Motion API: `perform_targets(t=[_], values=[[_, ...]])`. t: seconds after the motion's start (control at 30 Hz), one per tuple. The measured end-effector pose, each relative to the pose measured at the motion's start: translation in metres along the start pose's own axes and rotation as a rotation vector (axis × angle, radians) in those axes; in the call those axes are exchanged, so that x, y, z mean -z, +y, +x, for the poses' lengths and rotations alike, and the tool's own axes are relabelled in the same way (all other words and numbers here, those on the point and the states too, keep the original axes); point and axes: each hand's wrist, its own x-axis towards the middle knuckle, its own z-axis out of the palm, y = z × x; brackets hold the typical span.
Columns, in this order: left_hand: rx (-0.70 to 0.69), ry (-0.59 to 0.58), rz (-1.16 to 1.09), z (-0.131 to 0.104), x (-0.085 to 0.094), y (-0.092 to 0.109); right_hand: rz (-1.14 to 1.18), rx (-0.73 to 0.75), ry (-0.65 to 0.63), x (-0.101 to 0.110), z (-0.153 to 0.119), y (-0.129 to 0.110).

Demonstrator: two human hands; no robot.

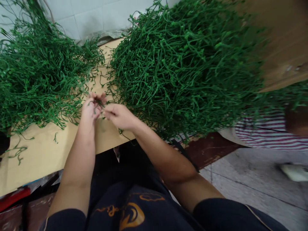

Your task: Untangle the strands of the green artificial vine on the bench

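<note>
My left hand is closed loosely around a few thin green stems, its palm turned partly up above the tabletop. Close against it on the right, the fingertips of my right hand pinch at a green stem; motion smears this spot. A large heap of curly green stems with small branched tips lies just beyond my right hand. Another heap of the same stems spreads to the left of my left hand.
The tan board under my hands has loose stems at its left. White tiled wall stands behind. At right are a brown panel, a person's striped garment and the grey floor.
</note>
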Motion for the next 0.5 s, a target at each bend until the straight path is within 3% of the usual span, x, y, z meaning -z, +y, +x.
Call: perform_targets(t=[0.07,0.13,0.27,0.37,0.43,0.5], values=[[-0.021,0.070,-0.098,0.001,0.004,0.002,-0.025,0.148,-0.033,0.005,-0.009,-0.014],[-0.010,0.024,-0.117,-0.001,0.005,0.002,-0.111,0.155,0.104,0.023,-0.016,-0.020],[0.076,-0.116,-0.044,-0.010,0.004,0.003,-0.386,-0.182,0.570,0.090,-0.023,0.000],[0.112,-0.158,-0.036,-0.013,0.001,0.004,-0.512,-0.334,0.694,0.122,-0.029,0.018],[0.128,-0.172,-0.048,-0.013,-0.001,0.005,-0.518,-0.329,0.687,0.115,-0.031,0.018],[0.141,-0.162,-0.058,-0.011,-0.002,0.004,-0.489,-0.225,0.609,0.086,-0.028,0.011]])
